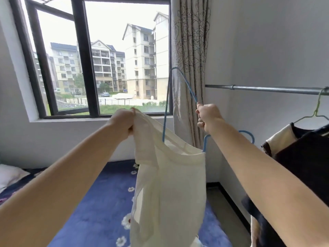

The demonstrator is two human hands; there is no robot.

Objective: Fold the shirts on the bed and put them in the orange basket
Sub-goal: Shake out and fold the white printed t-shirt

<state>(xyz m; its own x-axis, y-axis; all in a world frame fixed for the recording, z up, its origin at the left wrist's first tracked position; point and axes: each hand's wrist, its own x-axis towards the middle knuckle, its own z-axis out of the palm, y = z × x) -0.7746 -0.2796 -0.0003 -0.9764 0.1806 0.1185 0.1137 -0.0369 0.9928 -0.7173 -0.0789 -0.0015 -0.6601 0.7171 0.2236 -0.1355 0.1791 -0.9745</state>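
I see my left hand [122, 123] clenched tight around a bunched shoulder of the cream shirt [169, 184], fingers fully curled into the fabric. My right hand [207, 117] is wrapped around the blue wire hanger [178, 90], fist closed on one of its arms; its far corner sticks up in front of the curtain [190, 50]. The hanger's lower wire runs down into the shirt's neck opening, though I can't quite tell how much of it is inside. The shirt hangs in the air above the blue flowered bed [106, 202], beside the metal rail [267, 89].
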